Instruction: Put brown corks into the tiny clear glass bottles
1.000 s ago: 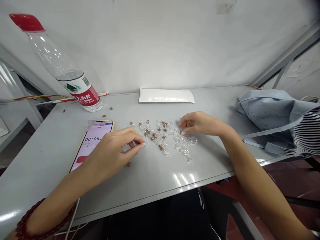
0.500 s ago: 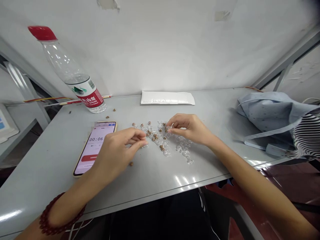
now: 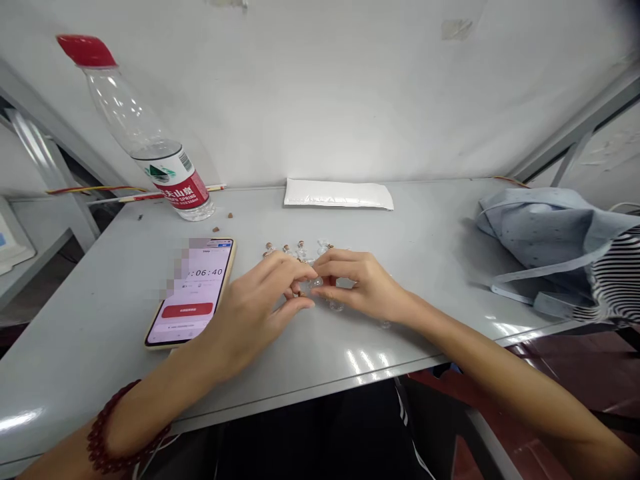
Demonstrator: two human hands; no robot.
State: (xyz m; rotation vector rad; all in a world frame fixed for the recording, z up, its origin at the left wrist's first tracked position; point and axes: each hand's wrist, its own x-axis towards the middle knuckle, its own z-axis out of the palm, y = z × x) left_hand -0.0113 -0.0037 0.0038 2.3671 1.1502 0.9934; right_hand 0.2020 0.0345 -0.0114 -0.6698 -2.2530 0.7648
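Note:
My left hand reaches in from the left, its fingers curled and thumb bent around a small brown cork. Facing it, my right hand pinches a tiny clear glass bottle. Fingertips of both hands almost meet at this bottle; whether the cork sits in its neck I cannot tell. Behind the hands lie several small corked bottles in a loose group. More clear glass shows under my right hand, which hides most of the pile.
Left of the hands lies a phone with a running timer. A red-capped water bottle stands behind it, near two brown crumbs. At the wall is a white padded envelope. A light blue cloth bag rests at the right.
My hands have come together over the pile: the left moved right, the right moved left and nearer to me. The glass bottle now shows between them. The view has shifted slightly.

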